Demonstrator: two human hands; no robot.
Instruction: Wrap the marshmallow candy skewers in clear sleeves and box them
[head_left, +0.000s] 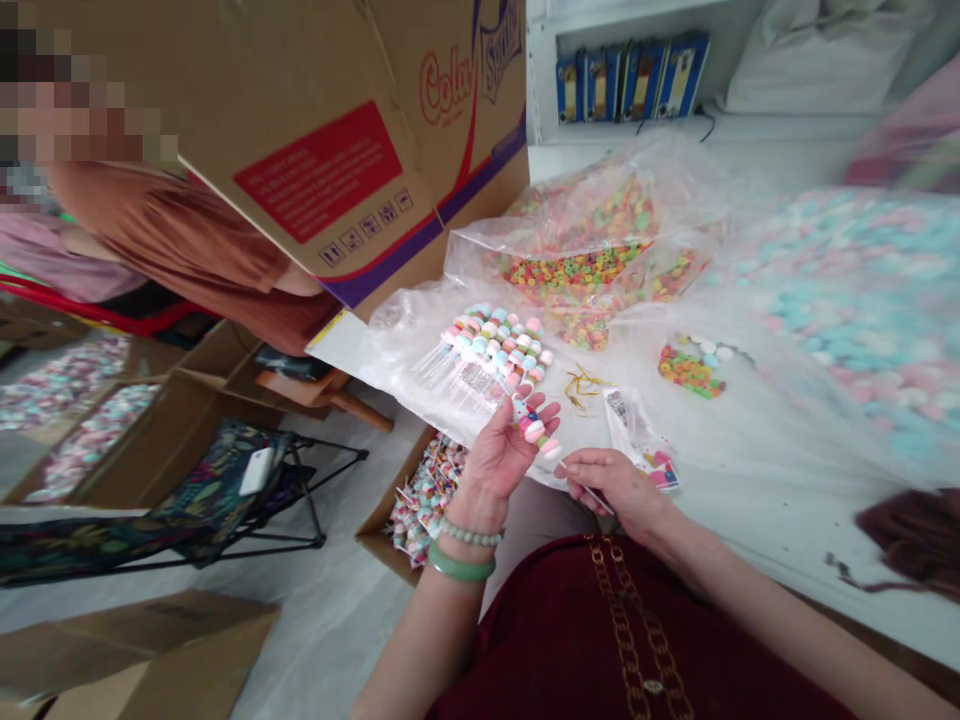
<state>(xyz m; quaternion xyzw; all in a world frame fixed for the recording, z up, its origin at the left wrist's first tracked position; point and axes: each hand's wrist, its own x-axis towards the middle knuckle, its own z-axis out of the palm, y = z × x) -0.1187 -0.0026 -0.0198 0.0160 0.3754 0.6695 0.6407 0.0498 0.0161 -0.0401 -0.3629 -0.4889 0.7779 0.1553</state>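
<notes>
Left hand (496, 457): curled under a candy skewer (534, 430), supporting it; right hand (611, 487) pinched its stick (592, 497), keeping it level; further skewers (487, 350) lay within reach on clear plastic (405, 340).

Pretty bright, flat light in this one, soft and even, and I can't really tell where it's coming from. Shadows stay faint, with the darkest bit under the cardboard box (337, 130). The clear plastic bag (577, 250) throws some white glare. The left hand (499, 455) and right hand (611, 485) look fairly sharp, but the candy heap (847, 300) and maroon cloth (911, 540) at the right edge are smeared with blur. Wide-angle warp bends the white shelf (622, 130) and stretches the corners, and the top-left corner is pixelated.
</notes>
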